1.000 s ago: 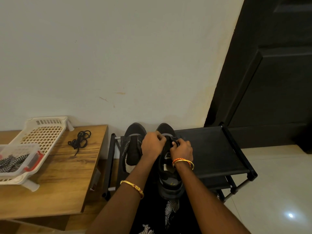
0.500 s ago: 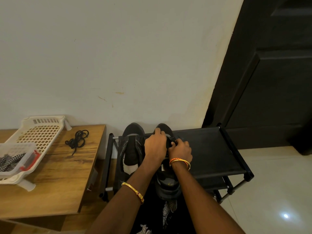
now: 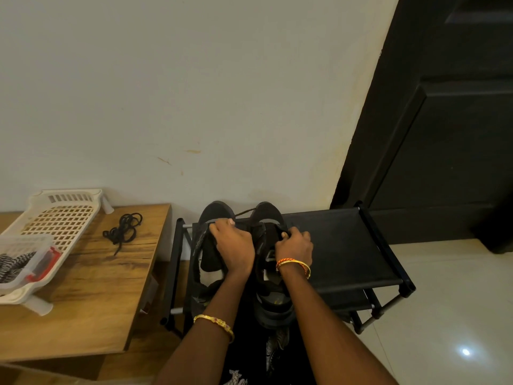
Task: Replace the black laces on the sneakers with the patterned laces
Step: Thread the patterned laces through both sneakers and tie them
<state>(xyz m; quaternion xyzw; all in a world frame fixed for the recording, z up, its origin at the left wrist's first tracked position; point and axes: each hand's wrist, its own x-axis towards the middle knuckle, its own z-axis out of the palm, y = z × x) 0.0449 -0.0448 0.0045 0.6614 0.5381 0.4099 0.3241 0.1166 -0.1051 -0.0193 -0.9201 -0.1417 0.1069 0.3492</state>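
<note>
Two black sneakers stand side by side on a black shoe rack (image 3: 347,245), the left sneaker (image 3: 215,211) and the right sneaker (image 3: 268,213) with toes toward the wall. My left hand (image 3: 236,248) lies over the left sneaker, fingers curled, pinching a thin black lace (image 3: 245,212) that stretches to the right sneaker's toe end. My right hand (image 3: 295,245) grips the right sneaker's upper by the eyelets. A loose black lace (image 3: 123,230) lies coiled on the wooden table (image 3: 105,287). Patterned black-and-white laces (image 3: 11,263) sit in a clear box.
A white plastic basket (image 3: 55,218) stands on the table's left part and carries the clear box (image 3: 41,254). A pale wall rises just behind the rack. A dark door (image 3: 444,134) is at the right, with glossy tiled floor (image 3: 444,315) beneath.
My left hand has moved left from the right sneaker to over the left sneaker, drawing a black lace strand out with it. My right hand stays on the right sneaker.
</note>
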